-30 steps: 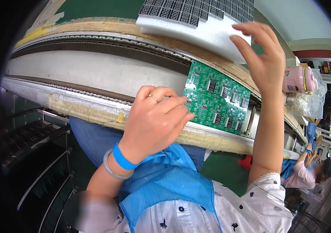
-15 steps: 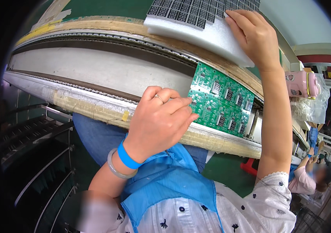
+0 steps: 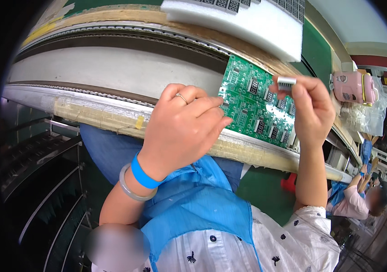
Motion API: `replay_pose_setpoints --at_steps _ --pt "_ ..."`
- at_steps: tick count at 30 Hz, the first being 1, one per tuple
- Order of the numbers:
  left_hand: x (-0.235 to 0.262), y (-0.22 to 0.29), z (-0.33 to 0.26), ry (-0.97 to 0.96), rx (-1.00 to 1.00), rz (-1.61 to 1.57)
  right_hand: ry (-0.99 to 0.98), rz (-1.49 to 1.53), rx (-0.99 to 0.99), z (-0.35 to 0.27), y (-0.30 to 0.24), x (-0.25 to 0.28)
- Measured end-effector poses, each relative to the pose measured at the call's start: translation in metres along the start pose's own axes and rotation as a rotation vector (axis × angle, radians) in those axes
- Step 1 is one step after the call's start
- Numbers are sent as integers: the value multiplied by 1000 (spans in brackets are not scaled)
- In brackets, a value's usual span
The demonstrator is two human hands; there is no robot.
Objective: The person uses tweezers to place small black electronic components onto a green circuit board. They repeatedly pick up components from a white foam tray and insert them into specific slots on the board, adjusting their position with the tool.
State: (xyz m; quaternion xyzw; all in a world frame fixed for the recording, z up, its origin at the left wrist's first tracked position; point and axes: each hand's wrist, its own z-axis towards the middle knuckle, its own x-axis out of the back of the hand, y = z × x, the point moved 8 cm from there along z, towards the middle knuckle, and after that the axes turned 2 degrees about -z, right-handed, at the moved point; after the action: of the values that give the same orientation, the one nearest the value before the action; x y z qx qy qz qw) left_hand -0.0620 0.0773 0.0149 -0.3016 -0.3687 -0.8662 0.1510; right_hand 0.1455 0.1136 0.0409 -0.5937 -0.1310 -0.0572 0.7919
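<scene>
In my right hand (image 3: 313, 111) a small digit display module (image 3: 286, 82) is pinched between thumb and fingers, its pale side and row of pins showing. This hand hovers over the right part of a green circuit board (image 3: 240, 97), which lies across the conveyor rails. Several black-faced digit displays sit on the board in two rows. My left hand (image 3: 182, 127) is at the board's left edge, fingers curled, with thumb and index fingertips against it. What the curled fingers cover underneath is hidden.
Beyond the rail, a white foam slab (image 3: 234, 27) carries several more displays. The metal conveyor channel (image 3: 98, 75) runs off to the left. Dark racks (image 3: 44, 181) stand at lower left. A pink bag (image 3: 353, 87) hangs at right, and another person (image 3: 354, 204) works farther off.
My right hand has come back from the foam slab toward the board, now with a display module in its fingers. The left hand stays at the board's left edge.
</scene>
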Motion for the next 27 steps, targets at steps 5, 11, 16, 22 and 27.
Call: replay_pose_setpoints --at_steps 5,11,16,22,27 --pt "-2 1 1 4 -11 7 -74 160 -36 -34 1 -6" --pt "-2 1 0 23 -34 32 -57 289 -201 -50 8 -7" --pt "-1 1 0 -7 -16 16 -106 -137 41 -46 0 -13" --pt "-1 0 -2 19 -24 12 -187 -599 126 -47 -17 -37" --pt "0 0 -3 30 -26 2 -237 -755 195 -47 -20 -49"
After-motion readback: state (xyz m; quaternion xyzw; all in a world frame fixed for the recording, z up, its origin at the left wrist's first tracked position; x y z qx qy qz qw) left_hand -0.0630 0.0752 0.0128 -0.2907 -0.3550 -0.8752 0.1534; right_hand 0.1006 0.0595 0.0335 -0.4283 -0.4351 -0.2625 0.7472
